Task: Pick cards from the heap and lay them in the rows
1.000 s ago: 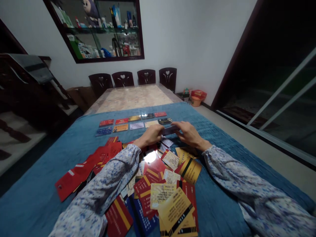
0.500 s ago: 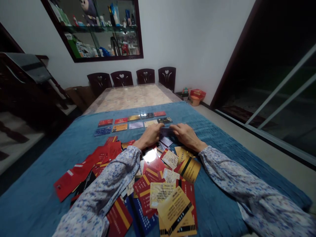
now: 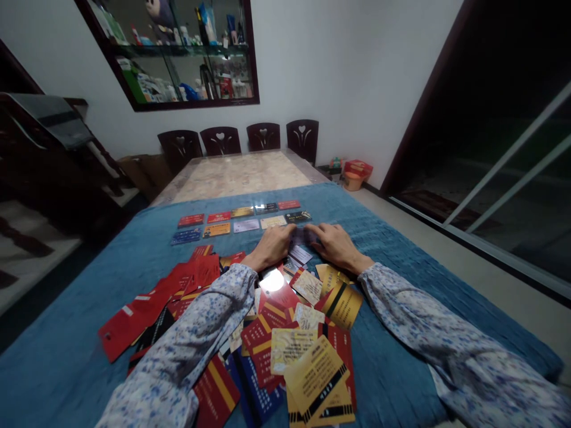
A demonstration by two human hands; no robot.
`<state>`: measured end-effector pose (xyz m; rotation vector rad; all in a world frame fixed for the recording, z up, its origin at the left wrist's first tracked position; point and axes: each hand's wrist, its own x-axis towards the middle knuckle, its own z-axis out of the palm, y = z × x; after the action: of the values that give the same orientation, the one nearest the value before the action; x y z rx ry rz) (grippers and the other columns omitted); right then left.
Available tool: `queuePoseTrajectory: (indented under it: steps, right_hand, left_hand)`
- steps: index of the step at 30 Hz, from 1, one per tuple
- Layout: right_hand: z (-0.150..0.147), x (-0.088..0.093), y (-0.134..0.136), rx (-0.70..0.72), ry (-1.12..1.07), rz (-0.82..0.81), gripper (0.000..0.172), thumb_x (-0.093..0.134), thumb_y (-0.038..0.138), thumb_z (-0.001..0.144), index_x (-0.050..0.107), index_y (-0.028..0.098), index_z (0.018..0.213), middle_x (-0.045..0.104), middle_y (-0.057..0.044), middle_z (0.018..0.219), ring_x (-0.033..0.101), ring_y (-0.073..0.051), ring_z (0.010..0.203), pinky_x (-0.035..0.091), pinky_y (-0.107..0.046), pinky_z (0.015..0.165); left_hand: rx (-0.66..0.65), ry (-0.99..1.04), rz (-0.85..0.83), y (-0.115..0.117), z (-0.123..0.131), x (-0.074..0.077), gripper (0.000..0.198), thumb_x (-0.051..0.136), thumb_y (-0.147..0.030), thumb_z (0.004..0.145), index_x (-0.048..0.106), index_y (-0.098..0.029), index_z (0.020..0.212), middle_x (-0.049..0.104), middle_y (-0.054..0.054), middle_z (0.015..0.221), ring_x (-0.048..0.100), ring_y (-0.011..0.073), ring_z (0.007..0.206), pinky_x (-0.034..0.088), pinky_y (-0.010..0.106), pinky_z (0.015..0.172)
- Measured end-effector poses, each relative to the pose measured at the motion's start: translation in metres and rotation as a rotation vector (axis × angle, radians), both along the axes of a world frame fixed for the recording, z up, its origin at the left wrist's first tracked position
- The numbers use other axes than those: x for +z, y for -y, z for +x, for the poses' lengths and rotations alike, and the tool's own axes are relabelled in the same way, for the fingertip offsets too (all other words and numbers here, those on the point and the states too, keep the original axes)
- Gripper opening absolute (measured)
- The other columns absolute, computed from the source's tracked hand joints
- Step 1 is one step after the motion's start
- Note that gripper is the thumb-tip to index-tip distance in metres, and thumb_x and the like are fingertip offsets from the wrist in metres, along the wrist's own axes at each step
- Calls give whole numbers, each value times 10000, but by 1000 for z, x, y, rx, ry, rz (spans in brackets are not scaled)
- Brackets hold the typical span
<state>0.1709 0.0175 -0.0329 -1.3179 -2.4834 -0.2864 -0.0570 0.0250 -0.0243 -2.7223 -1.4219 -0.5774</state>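
Both my hands are at the far edge of a loose pile of cards (image 3: 294,351) on the blue cloth. My left hand (image 3: 273,245) and my right hand (image 3: 332,242) face each other, fingers bent, holding a dark purplish card (image 3: 301,234) between their fingertips; it is dim and blurred. Beneath them lies a lilac card (image 3: 300,255). Two rows of cards lie beyond, among them a black card (image 3: 298,216), a cream card (image 3: 273,222) and an orange card (image 3: 216,230). Red cards (image 3: 178,279) spread left of my left forearm.
The blue cloth (image 3: 401,351) covers the near part of the long table, whose marbled top (image 3: 241,172) shows farther back. Dark chairs (image 3: 220,141) stand at the far end. A red and orange container (image 3: 355,173) sits on the floor beyond the right side.
The dark card between my hands has tilted and shows less distinctly. My right fingers have shifted slightly; the cards on the cloth lie as before.
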Motion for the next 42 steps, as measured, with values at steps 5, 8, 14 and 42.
queuePoseTrajectory:
  steps: [5, 8, 14, 42]
  right_hand:
    - [-2, -4, -4, 20, -23, 33, 485, 596, 222, 941, 544, 191, 1422, 664, -137, 1116, 593, -256, 1003, 367, -337, 839]
    - [-2, -5, -6, 28, -39, 71, 469, 605, 223, 927, 558, 198, 1393, 655, -137, 1117, 578, -260, 1005, 366, -332, 821]
    - [-3, -4, -7, 15, -17, 100, 472, 619, 251, 920, 562, 186, 1385, 657, -157, 1144, 576, -279, 1035, 369, -344, 827]
    - [7, 5, -26, 182, -29, 51, 505, 626, 297, 893, 573, 106, 1358, 608, -214, 1290, 536, -323, 1115, 460, -411, 862]
  left_hand:
    - [1, -10, 8, -2, 0, -3, 457, 510, -75, 854, 579, -186, 1291, 729, 123, 1096, 683, 258, 1083, 519, 416, 1003]
    - [-14, 6, 4, -4, -1, -4, 474, 506, -73, 853, 575, -177, 1310, 723, 136, 1125, 674, 263, 1107, 523, 422, 1003]
    - [-24, 8, -20, -2, 0, 0, 503, 567, -123, 841, 569, -140, 1344, 683, 178, 1193, 650, 301, 1125, 520, 463, 1009]
    - [53, -132, 11, 11, -9, 26, 362, 658, -247, 873, 577, -169, 1218, 565, 160, 1272, 497, 325, 1207, 447, 481, 1003]
